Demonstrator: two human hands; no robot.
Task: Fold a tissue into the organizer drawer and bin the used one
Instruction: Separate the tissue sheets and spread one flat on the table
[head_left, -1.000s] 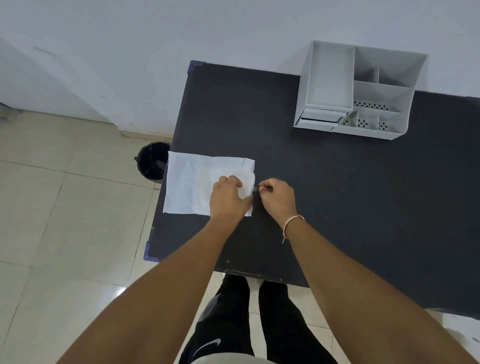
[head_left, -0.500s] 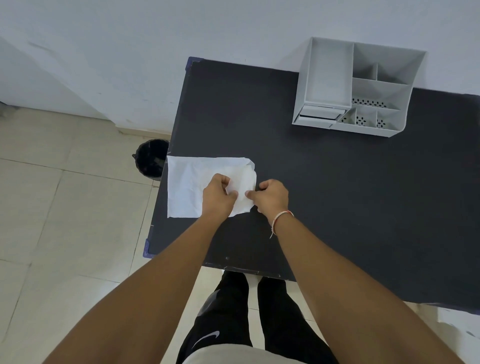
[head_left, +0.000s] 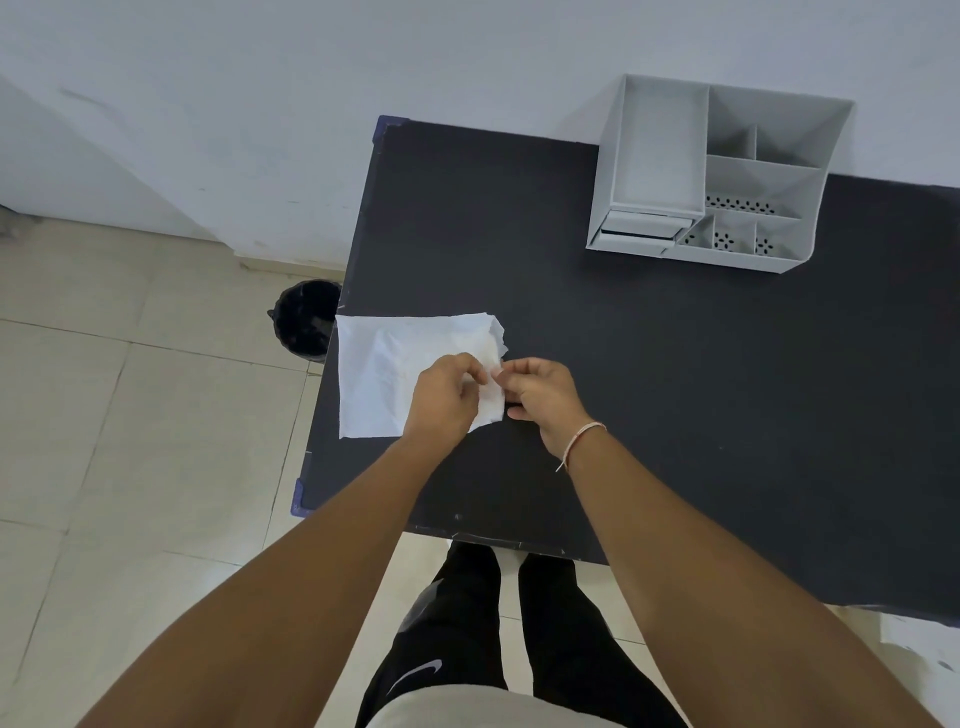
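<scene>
White tissue (head_left: 384, 374) lies on the black table (head_left: 649, 374) at its left edge, mostly flat, its right edge lifted and crumpled. We see that raised right edge caught between both hands — our left hand (head_left: 444, 400) sits on top of the tissue's near right part, fingers curled and pinching the sheet, and our right hand (head_left: 543, 397) comes in from just beside the tissue, thumb and forefinger closed on the same edge. The two pinches almost touch each other. The rest of the sheet spreads out to the left of the fingers, flat on the table, its left border about level with the table edge.

A thin bracelet (head_left: 582, 439) sits on the right wrist. Grey organizer (head_left: 727, 176) stands at the far side of the table against the wall, well apart from the tissue — its small drawer (head_left: 641, 231) at the lower left front; we cannot tell whether it is pulled out. A black bin (head_left: 306, 327) stands on the tiled floor (head_left: 130, 441), just beside the table's left edge and near the tissue's far left corner.
</scene>
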